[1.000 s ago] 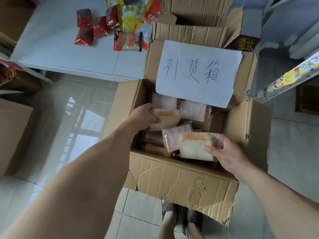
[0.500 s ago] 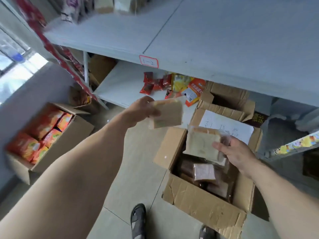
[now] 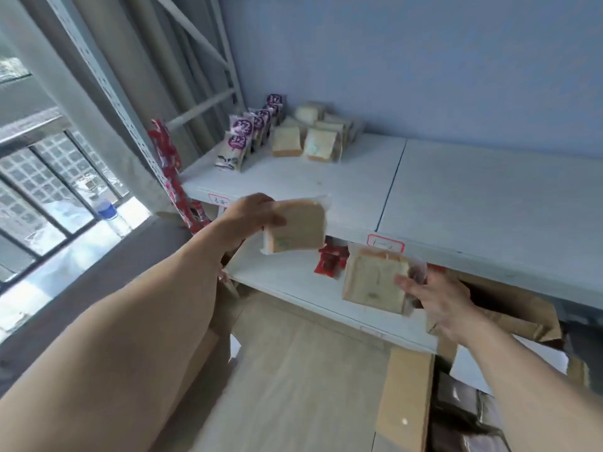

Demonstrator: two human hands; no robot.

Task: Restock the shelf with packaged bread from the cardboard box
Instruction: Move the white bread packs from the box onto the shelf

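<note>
My left hand (image 3: 246,218) grips a clear-wrapped bread slice pack (image 3: 295,228) in the air, just before the front edge of the white upper shelf (image 3: 342,187). Lower and to the right, my right hand (image 3: 434,298) holds a second bread pack (image 3: 373,282) in front of the lower shelf. Several bread packs (image 3: 313,138) stand at the back left of the upper shelf. The cardboard box (image 3: 411,396) sits at the bottom right, with dark wrapped packs (image 3: 463,419) inside.
Purple-labelled packets (image 3: 243,138) line the shelf's left end. Red snack packets (image 3: 329,261) lie on the lower shelf (image 3: 293,282). A red strip of packets (image 3: 173,177) hangs on the shelf post. A window lies to the left, tiled floor (image 3: 293,370) below.
Both hands lifted a bread pack out of the box and rose toward the shelves. My view swung up from the box to the upper shelf.
</note>
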